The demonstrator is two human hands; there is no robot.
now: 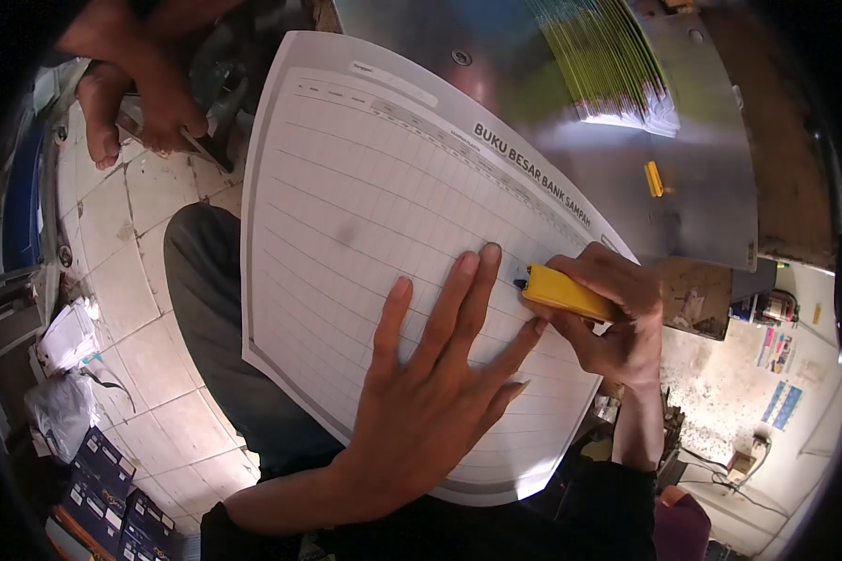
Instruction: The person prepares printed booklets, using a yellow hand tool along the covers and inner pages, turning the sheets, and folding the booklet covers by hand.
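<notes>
A large printed ledger sheet (346, 187), headed "BUKU BESAR BANK SAMPAH", lies over my lap; whether it is one page or several, I cannot tell. My left hand (430, 402) rests flat on its ruled rows, fingers spread. Beside it, over the right part of the page, my right hand (617, 309) grips a chunky yellow hand tool (569, 294) with a small black tip. That tip points left, at or just above the paper. The tool's back end is hidden in my palm, so its exact kind is unclear.
A metal table (617, 206) bears a stack of green-edged booklets (608, 75) and a small orange-yellow object (654, 179). Another person's bare feet (145, 112) are at upper left on the tiled floor (150, 365). Dark blue boxes (112, 486) and a plastic bag (61, 411) stand lower left.
</notes>
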